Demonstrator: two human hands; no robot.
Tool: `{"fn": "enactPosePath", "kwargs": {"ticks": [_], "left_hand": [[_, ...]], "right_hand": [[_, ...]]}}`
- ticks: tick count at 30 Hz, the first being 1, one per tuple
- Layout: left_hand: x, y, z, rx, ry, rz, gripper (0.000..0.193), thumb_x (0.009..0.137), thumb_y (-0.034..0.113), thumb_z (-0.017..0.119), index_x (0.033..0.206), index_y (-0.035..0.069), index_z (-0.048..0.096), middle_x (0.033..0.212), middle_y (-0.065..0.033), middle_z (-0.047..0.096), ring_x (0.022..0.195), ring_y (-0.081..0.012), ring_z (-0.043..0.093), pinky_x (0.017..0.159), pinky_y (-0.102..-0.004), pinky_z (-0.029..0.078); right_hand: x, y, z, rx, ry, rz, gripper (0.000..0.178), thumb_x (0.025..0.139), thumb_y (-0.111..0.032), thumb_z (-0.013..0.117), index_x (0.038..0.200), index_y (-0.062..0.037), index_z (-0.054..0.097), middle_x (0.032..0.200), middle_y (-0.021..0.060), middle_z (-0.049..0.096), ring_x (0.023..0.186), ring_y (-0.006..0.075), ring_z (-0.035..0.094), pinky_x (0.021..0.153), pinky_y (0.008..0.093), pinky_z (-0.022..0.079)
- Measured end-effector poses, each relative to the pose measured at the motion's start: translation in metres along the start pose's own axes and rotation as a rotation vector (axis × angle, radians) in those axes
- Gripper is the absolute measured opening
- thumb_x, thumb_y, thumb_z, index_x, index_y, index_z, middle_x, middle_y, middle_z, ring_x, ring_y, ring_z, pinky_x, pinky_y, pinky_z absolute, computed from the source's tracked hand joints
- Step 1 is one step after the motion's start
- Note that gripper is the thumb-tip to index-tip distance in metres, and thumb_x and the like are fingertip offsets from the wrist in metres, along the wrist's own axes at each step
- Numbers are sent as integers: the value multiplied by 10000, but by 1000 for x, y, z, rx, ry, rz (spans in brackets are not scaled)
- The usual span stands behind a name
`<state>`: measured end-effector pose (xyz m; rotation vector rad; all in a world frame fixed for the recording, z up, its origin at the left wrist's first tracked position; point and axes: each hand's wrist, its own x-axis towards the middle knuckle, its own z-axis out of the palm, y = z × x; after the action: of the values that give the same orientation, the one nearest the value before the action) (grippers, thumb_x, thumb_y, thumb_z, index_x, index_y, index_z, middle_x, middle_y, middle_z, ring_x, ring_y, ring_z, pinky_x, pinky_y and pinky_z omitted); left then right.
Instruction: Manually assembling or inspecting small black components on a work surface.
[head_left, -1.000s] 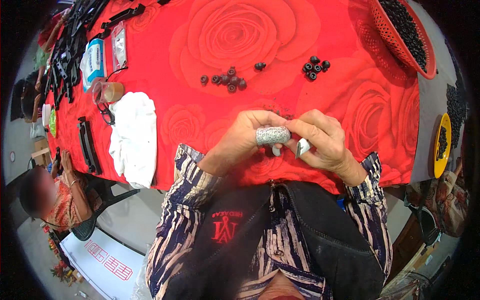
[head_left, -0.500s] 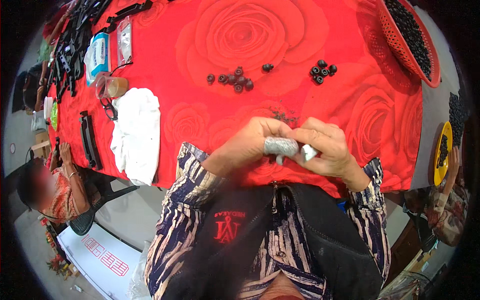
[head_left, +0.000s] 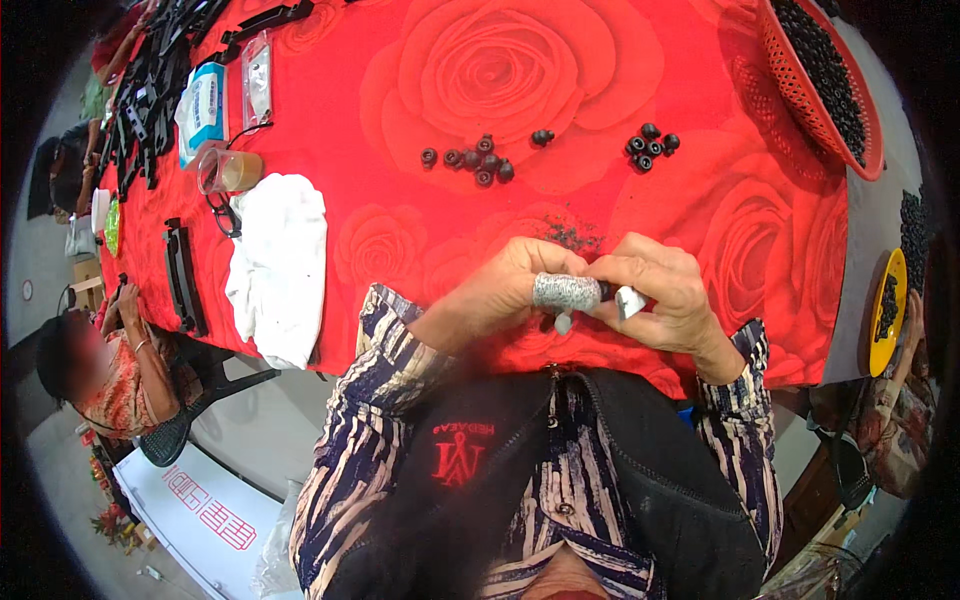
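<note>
Left hand (head_left: 520,275) and right hand (head_left: 668,290) have drawn slightly nearer the body than in the earliest frame, and the white piece (head_left: 630,302) at the right hand has turned; knobs on the worktop (head_left: 390,60) unchanged, view shift aside. Left hand is closed, seemingly gripping a small dark piece (head_left: 604,290); fingers hide the contact. That piece pokes out just right of the left hand's silver wrap (head_left: 567,291), between it and the right hand. Wrap sits around what looks like a digit, probably as a guard. Right hand is closed on the white piece, pointed toward the near side; could be a handle or a wrapped tool, can't tell which. Hands meet at the fingertips, likely so one steadies the other. Pale tab (head_left: 563,324) hangs on the near side of the wrap. Just beyond the hands: black crumbs (head_left: 573,233) on the red cloth, likely shed from parts held above. Farther out, black knobs: left cluster (head_left: 471,158), small pair (head_left: 542,137), right cluster (head_left: 654,149), all seemingly within easy reach; the split suggests sorting, unconfirmed. Far right, red basket (head_left: 797,85) full of dark pieces, probably bulk stock; yellow plate (head_left: 876,350) nearer, holding more. White cloth (head_left: 280,270) lies left, apart from the hands.
</note>
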<state>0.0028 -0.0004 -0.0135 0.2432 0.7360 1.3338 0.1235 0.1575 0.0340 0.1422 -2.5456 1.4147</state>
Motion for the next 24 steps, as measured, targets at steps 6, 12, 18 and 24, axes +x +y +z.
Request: {"fn": "enactPosePath", "kwargs": {"ticks": [6,12,18,24], "left_hand": [[3,-2,9,-189,61,109,149,811,104,638,920,3,618,767,-62,633,596,-122,599,515,-214,458],[-3,5,9,-101,32,24,163,815,96,637,932,-15,615,786,-75,638,625,-124,606,550,-211,466],[-8,17,10,119,19,-79,196,800,124,663,907,-37,630,748,-70,639,617,-101,598,534,-202,464],[-7,15,10,145,51,-73,182,810,100,648,927,-38,625,749,-74,639,621,-104,603,535,-203,477]], "right_hand": [[4,-1,5,-55,188,-77,342,629,-20,734,954,-2,627,708,92,547,580,201,557,493,290,438],[-2,2,0,25,70,-37,344,572,17,739,896,-5,627,725,97,585,607,189,561,512,278,429],[-3,3,1,94,-20,-99,324,574,14,731,882,-17,638,674,86,566,560,187,564,471,281,420],[-4,5,-2,9,-10,-115,298,587,17,717,874,-17,646,665,80,573,552,195,573,473,288,433]]}}
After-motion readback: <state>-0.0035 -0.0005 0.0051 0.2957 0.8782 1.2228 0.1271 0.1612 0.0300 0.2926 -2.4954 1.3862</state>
